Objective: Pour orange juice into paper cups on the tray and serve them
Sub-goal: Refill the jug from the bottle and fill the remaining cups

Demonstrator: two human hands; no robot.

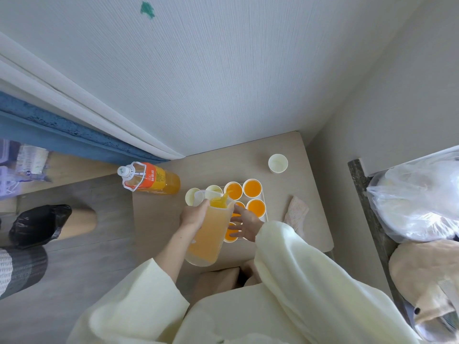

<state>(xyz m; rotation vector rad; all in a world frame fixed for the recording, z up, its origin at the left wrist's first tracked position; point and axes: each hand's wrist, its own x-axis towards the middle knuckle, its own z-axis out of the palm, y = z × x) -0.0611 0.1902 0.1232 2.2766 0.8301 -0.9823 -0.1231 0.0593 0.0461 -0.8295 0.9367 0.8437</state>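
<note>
The left hand is curled round the upper part of a translucent pitcher and grips it from the left side; whether it holds a handle there cannot be told. The right hand is spread, its fingers fairly straight, and rests against the pitcher's right side without closing on it. Both arms wear wide, pale cream sleeves.

The pitcher is partly full of orange juice and tilts away from the person, with its spout over the back row of paper cups. Juice stands at the lip above the second cup from the right. The cups sit close together on a white tray on the pale wooden worktop. Those on the right side of the tray hold juice, and two at the back left look pale inside. The pitcher and the right hand hide parts of the nearer cups.

Apart from the tray, near the worktop's far edge, stands a lone empty cup. A large orange juice bottle with a white cap stands at the worktop's far left corner, near the tray. A pinkish cloth lies just right of the tray.

On the floor to the left is a black bag. Clear plastic bags are piled at the right edge.
</note>
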